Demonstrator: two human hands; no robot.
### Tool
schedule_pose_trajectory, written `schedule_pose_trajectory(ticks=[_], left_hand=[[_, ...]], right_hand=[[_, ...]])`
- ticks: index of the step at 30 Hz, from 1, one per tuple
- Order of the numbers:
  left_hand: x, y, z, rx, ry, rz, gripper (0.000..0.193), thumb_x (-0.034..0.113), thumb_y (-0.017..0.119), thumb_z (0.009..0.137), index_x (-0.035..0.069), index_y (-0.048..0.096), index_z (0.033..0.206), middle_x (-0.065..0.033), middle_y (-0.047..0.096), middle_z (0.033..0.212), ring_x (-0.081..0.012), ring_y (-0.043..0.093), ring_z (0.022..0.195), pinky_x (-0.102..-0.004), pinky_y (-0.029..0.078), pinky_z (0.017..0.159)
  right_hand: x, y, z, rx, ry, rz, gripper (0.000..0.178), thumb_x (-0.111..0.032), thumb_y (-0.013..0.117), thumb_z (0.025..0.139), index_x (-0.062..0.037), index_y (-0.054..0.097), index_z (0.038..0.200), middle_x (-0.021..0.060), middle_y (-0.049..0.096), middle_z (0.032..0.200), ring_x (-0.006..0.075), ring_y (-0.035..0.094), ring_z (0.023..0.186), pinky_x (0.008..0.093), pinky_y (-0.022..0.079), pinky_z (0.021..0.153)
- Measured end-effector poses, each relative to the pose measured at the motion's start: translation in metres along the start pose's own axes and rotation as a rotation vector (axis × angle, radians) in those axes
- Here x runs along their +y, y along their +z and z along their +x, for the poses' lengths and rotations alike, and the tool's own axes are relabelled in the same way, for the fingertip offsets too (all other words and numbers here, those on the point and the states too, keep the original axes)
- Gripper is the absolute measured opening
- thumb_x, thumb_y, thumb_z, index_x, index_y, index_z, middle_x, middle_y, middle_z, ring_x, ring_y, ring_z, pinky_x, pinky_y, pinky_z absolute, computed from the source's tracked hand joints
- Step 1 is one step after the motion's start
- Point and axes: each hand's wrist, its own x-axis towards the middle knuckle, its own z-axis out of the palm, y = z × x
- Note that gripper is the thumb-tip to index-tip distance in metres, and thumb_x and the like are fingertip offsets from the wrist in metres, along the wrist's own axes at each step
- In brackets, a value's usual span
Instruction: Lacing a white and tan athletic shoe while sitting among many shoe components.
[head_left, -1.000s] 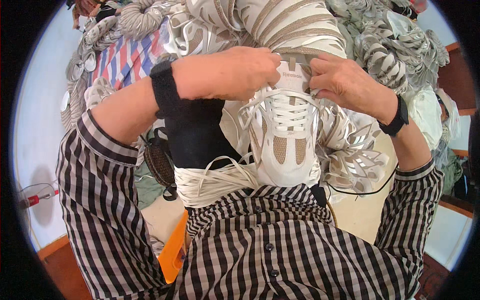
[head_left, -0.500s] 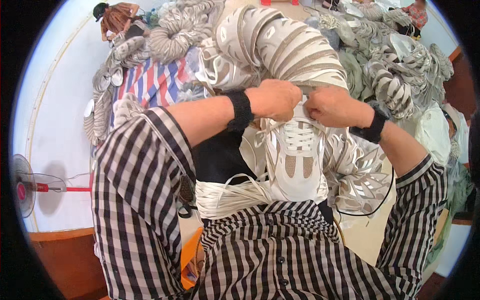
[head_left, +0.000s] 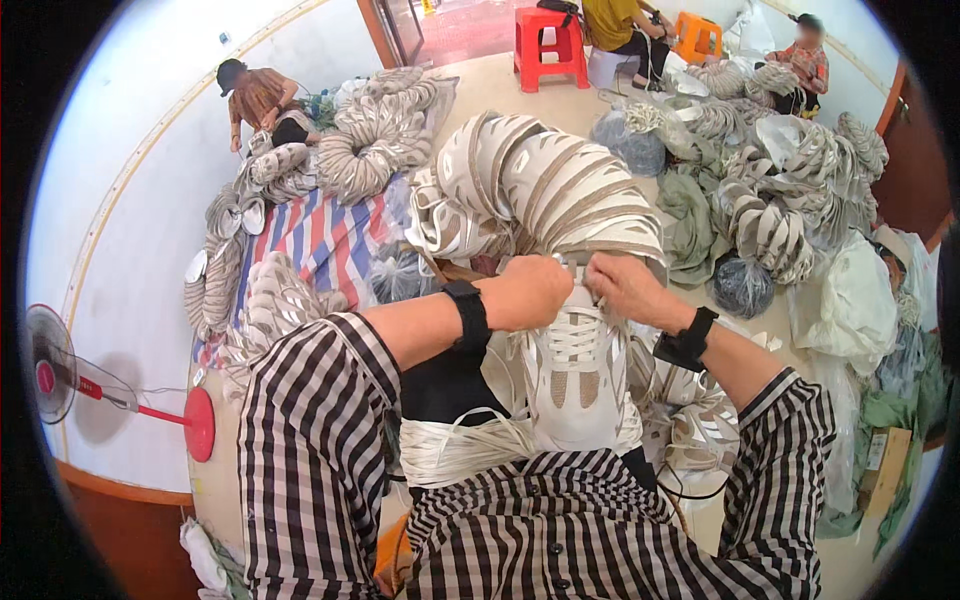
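A pale sneaker upper [head_left: 584, 422] with beige mesh panels lies on my lap, toe toward me, its white lace [head_left: 574, 338] crisscrossed through the eyelets. Closed fingers of my left hand [head_left: 530, 291] pinch a lace at the left of the tongue's top. Just across from it, my right hand [head_left: 632, 290] is also closed, at the right of the opening. The lace ends are largely hidden by the fingers. To the left of the toe, a bundle of white laces [head_left: 462, 450] lies over my thigh. Beyond my hands curves a row of nested uppers [head_left: 585, 190].
More uppers [head_left: 690, 425] lie to my right, and another pile [head_left: 280, 300] sits left on a striped sheet [head_left: 315, 235]. A fan [head_left: 50, 365] stands by the left wall. People [head_left: 265, 95] work farther off, near a red stool [head_left: 552, 48]. Bags [head_left: 850, 310] crowd the right.
The view has tilted up, showing more of the room, so my hands and the sneaker upper sit lower in the picture. Both hands stay closed by the tongue's top.
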Motion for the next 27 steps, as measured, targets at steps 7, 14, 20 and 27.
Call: schedule_pose_trajectory(ticks=[7,14,20,27], left_hand=[[-0.020,0.025,-0.005,0.067,-0.003,-0.007,0.014,0.007,0.057,0.072,-0.004,0.064,0.076,-0.0241,0.062,0.076,-0.0372,0.064,0.076,-0.0424,0.051,0.068],[0.003,0.023,-0.005,0.498,-0.048,-0.573,0.013,0.014,0.052,0.083,0.001,0.051,0.082,-0.0232,0.054,0.079,-0.0414,0.055,0.073,-0.0462,0.044,0.065],[0.070,0.018,-0.013,0.526,0.345,-0.494,0.010,0.006,0.051,0.085,0.003,0.043,0.090,-0.0208,0.049,0.074,-0.0402,0.052,0.071,-0.0454,0.042,0.063],[0.088,0.081,-0.010,0.477,0.303,-0.581,0.011,0.009,0.051,0.088,0.003,0.043,0.091,-0.0183,0.053,0.080,-0.0396,0.053,0.074,-0.0458,0.043,0.065]], right_hand=[[-0.019,-0.008,0.005,-0.188,0.010,0.083,0.018,-0.017,0.053,0.083,0.0003,0.056,0.080,0.0149,0.058,0.068,0.0295,0.053,0.061,0.0361,0.043,0.060],[0.005,0.009,-0.014,0.111,0.087,0.243,0.016,-0.015,0.054,0.084,0.0011,0.054,0.082,0.0155,0.056,0.070,0.0263,0.052,0.063,0.0354,0.043,0.062],[0.024,0.012,-0.005,0.198,-0.038,0.182,0.019,-0.016,0.054,0.084,0.0024,0.052,0.082,0.0201,0.056,0.072,0.0319,0.051,0.064,0.0377,0.042,0.062],[0.008,0.000,-0.006,0.018,0.067,0.328,0.013,-0.013,0.053,0.086,-0.0013,0.052,0.081,-0.0023,0.047,0.069,0.0066,0.040,0.068,0.0255,0.037,0.060]])
